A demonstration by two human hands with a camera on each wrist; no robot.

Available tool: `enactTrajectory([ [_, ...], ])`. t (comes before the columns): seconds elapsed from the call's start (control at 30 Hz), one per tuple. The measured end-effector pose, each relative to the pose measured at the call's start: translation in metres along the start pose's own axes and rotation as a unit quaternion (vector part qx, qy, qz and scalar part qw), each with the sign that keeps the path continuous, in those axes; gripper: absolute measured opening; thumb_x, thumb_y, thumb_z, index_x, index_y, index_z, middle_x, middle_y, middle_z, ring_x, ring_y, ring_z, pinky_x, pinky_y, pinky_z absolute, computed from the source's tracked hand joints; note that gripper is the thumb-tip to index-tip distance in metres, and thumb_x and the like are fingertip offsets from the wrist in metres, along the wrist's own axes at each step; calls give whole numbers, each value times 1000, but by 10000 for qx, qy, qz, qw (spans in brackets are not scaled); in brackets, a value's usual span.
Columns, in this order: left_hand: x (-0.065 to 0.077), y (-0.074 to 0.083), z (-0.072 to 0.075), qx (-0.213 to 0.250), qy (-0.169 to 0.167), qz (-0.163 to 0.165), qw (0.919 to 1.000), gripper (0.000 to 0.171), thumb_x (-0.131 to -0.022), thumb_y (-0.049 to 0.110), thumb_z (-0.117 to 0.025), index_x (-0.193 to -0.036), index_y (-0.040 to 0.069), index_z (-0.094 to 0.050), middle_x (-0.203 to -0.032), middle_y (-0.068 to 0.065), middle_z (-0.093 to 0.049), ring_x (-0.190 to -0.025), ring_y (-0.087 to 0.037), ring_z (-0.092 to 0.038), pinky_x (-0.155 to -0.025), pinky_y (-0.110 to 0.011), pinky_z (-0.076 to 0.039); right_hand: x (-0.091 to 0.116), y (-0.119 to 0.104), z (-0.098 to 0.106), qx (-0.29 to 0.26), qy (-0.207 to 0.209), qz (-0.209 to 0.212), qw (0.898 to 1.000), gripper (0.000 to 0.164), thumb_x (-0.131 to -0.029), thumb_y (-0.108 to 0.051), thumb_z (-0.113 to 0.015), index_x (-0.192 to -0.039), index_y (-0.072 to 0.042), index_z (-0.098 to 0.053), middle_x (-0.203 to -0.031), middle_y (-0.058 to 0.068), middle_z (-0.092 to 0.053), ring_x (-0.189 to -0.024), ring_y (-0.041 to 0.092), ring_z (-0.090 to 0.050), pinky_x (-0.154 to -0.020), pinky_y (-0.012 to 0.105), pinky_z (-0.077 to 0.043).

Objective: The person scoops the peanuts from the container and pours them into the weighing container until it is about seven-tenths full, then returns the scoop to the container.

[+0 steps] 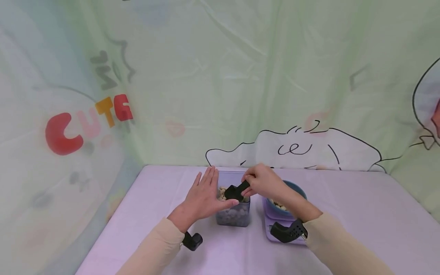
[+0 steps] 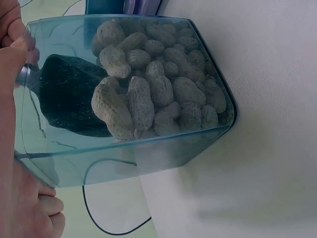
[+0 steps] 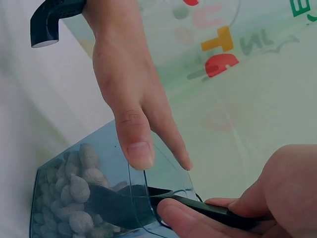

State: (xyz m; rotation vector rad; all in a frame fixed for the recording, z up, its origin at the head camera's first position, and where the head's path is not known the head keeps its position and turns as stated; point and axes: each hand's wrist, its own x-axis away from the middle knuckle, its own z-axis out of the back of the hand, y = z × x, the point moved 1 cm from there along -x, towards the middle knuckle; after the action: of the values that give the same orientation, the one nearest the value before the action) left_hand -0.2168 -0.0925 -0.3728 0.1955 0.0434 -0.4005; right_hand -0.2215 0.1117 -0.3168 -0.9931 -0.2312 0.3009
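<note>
Right hand (image 1: 264,183) pinching scoop (image 1: 235,192), left hand (image 1: 203,196) extended at bin rim

Head: right hand has the black scoop by its handle, thumb and fingers curled in on it. Scoop head sits inside the clear bluish bin (image 1: 233,219), on the peanuts (image 1: 222,193). Left hand: fingers straight along the bin's left side, thumb spread out over the near rim; no curl round anything. Blue bowl (image 1: 296,188) with more peanuts is just right of the bin, on a purple stand (image 1: 271,233), partly behind the right forearm.

Left wrist: scoop head visible through the bin wall, right up against the peanuts. Left thumb at the rim. Right-hand fingers at the scoop handle, cut off by the frame edge.

Right wrist: pinch on the handle is clear, thumb one side, fingers the other, no gap. Left thumb tip at the bin rim, fingers pointing down past the mouth. Contact pressure: can't tell.
</note>
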Motion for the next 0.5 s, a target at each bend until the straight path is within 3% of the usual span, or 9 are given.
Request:
enactTrajectory([
  [0.17,0,-1,-2,130,4,-10,9999,117,-83,85,-42,-158,1,-14,-167,-15,-10,-156,-25,-6,-126,-51,-8,0,1,1,-48,-25,-86,9999,28,-102,-1,-42,-104,14,-66,-97,24,-71,-74,27,-75,-65,30,-62],
  [0.4,0,-1,-2,46,-43,19,10000,117,-83,86,-41,-158,0,-13,-167,-15,-9,-156,-25,-5,-126,-51,-8,1,5,7,-541,-167,-224,9981,28,-103,0,-40,-105,15,-64,-105,27,-69,-78,28,-76,-69,33,-62],
  [0.5,0,-2,-1,51,-25,18,10000,117,-83,86,-40,-158,1,-13,-167,-14,-9,-156,-25,-5,-126,-50,-8,1,2,4,-358,-140,-139,9992,28,-103,0,-41,-104,15,-65,-102,26,-70,-78,28,-76,-69,33,-62],
])
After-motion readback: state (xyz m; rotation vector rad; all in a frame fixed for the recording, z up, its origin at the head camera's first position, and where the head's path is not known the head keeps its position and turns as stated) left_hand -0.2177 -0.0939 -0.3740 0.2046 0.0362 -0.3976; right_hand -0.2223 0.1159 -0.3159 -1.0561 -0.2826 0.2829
